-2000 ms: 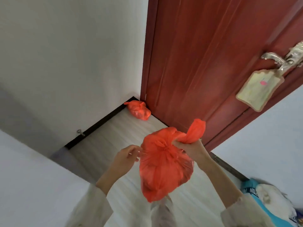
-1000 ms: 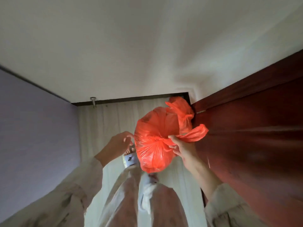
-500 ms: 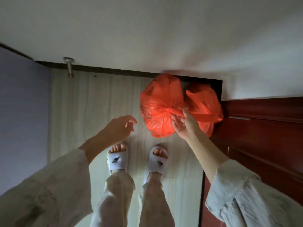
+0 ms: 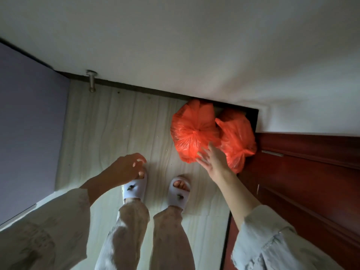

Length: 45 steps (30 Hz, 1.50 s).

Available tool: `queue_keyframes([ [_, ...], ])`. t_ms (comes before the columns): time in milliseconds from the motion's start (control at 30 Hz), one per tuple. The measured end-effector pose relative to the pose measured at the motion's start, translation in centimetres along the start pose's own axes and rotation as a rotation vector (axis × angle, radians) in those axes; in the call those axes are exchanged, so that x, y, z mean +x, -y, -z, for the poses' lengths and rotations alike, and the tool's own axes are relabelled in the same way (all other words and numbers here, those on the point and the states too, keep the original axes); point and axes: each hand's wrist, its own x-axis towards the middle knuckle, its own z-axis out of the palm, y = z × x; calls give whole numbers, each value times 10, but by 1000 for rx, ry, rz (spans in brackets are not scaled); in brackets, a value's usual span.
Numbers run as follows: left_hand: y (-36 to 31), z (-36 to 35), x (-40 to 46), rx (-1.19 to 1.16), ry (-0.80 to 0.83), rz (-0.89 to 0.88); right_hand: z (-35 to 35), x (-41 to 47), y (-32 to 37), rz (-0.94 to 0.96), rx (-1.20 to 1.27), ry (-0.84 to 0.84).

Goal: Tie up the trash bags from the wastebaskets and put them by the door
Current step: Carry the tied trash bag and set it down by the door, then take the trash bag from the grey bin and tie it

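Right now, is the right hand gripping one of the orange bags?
No, the right hand is spread open with straight fingers by the nearer orange bag, gripping nothing.

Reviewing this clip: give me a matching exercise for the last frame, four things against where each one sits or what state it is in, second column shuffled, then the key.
Things
1. right hand
2. left hand
3. door stopper
4. nearer trash bag

Places or states
A. fingers loosely curled, holding nothing, above the left slipper
B. sticking out of the baseboard at the foot of the white wall
C. knotted shut, on the floor beside the second trash bag in the corner by the door
D. fingers spread open at the bag's lower edge

Pairs: 1-D, 2-A, 3-B, 4-C
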Motion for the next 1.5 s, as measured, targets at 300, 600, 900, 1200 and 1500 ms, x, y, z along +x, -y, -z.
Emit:
queue_keyframes([
  [300,-12,17,-141,-308,-202,142,-4,-189,4,-66,-531,218],
  [600,-19,-58,-370,-993,-509,120,15,-362,-11,108,-680,461],
  [900,72,-133,-575,-1275,-966,130,-55,-533,-141,440,-1299,828],
  [1200,241,-168,-765,-1273,-1387,168,-132,-687,-344,610,-1571,1172],
  [1500,373,-110,-845,-1221,-1503,157,-252,-782,-443,673,-1585,1360],
])
